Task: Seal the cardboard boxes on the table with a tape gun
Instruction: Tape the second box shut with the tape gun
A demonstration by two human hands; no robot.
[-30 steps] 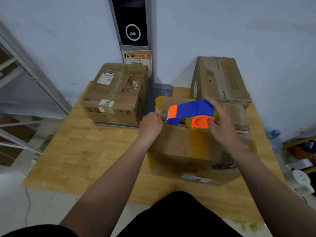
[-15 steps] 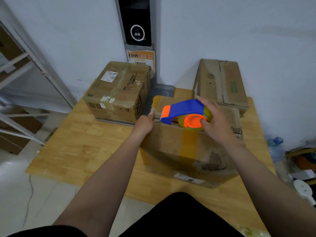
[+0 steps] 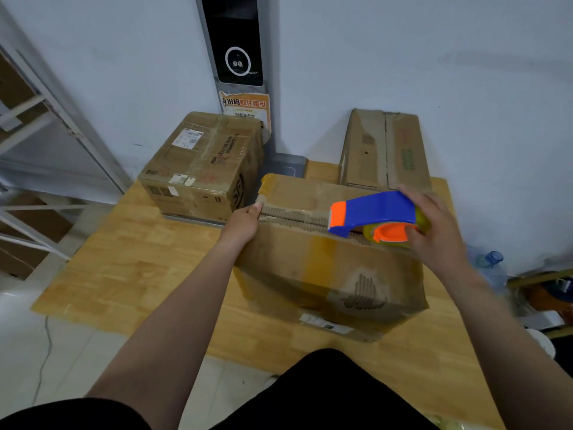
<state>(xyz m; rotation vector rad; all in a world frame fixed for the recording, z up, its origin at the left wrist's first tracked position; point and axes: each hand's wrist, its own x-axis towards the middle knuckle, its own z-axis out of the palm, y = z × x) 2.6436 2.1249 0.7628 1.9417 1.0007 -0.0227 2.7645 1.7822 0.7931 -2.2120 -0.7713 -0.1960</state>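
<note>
Three cardboard boxes stand on one wooden tabletop (image 3: pixel 139 268): the near box (image 3: pixel 325 274) at the centre, the labelled box (image 3: pixel 201 162) at 11 o'clock from it, and the tall box (image 3: pixel 384 150) at 1 o'clock, against the wall. One tape gun (image 3: pixel 375 212), blue with orange parts, carries one yellowish tape roll (image 3: pixel 370 233). Two hands are in view: the left hand (image 3: pixel 242 225) at the near box's 9 o'clock end and the right hand (image 3: pixel 434 234) at 3 o'clock, around the tape gun. Behind the tabletop at 12 o'clock rises one screen pillar (image 3: pixel 237 41) with one orange notice (image 3: pixel 245 108) stuck on it. One blue-capped bottle (image 3: pixel 491 262) sits off the tabletop at 3 o'clock, one metal rack (image 3: pixel 62 119) at 9 o'clock, and one cable (image 3: pixel 43 352) lies on the floor at 8 o'clock.
</note>
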